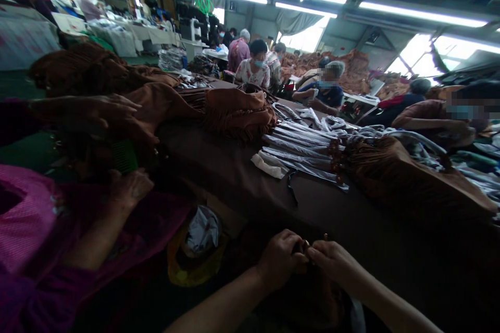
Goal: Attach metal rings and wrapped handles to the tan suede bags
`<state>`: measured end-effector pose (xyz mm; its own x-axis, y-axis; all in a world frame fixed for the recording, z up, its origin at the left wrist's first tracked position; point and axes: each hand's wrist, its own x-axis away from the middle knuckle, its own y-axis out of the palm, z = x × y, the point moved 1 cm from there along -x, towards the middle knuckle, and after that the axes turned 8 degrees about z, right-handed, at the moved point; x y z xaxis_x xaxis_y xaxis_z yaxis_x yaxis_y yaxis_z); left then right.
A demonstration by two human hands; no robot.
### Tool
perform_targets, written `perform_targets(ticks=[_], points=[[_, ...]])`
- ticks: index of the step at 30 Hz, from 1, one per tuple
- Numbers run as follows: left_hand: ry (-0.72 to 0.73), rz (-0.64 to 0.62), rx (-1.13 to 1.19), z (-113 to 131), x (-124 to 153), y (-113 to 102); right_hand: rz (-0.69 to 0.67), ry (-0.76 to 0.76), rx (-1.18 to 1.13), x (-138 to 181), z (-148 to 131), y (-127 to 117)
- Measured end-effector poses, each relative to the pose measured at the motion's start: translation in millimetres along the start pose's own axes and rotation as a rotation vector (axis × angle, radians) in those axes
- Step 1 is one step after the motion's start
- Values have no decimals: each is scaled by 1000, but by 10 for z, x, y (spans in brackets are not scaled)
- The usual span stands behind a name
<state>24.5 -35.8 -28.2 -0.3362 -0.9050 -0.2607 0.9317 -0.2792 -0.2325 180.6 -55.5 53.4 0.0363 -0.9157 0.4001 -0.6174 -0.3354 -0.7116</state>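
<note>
Low in the view, my left hand [282,259] and my right hand [328,257] meet, both with their fingers pinched together. Between the fingertips shows a small brown piece [304,245], perhaps a strap end; its exact kind is too dark to tell. A small shiny metal bit [325,237] sticks up by my right fingers. Under both hands hangs dark brown material [322,299], mostly lost in shadow. Beyond them on the brown-covered table [234,166] lie white-wrapped straps [300,148] in a row, with a brown fringed bag [414,177] to their right.
At left a co-worker's hand [130,187] is by a green comb [125,155], near brown fringed material [238,112]. A yellow-rimmed container [191,273] with a clear plastic bag [203,231] stands below the table edge. Several people sit at tables further back.
</note>
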Motion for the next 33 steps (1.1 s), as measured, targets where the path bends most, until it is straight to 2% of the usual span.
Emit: perform_targets(ticks=[2, 4, 7, 9, 13, 17, 21, 27, 30, 33], points=[[6, -20, -9, -4, 6, -4, 69, -16, 56, 60, 30, 53], [7, -68, -16, 3, 4, -12, 69, -20, 107, 76, 61, 37], [23, -134, -40, 64, -20, -26, 29, -25, 182, 46, 83, -84], [75, -162, -38, 142, -43, -25, 66, -43, 238, 35, 58, -185], [102, -143, -6, 276, -69, 25, 185, -138, 413, 81, -112, -276], [27, -153, 165, 265, -13, 117, 193, -175, 704, 115, -308, -207], [-48, -100, 274, 241, 77, 143, 156, -204, 677, 107, -371, -189], [40, -171, 168, 310, 74, 112, 117, -210, 611, 135, -294, -315], [35, -225, 172, 356, 39, 126, 148, -181, 593, 184, -248, -329], [16, -255, 273, 432, -2, 168, 225, -149, 583, 263, -251, -289]])
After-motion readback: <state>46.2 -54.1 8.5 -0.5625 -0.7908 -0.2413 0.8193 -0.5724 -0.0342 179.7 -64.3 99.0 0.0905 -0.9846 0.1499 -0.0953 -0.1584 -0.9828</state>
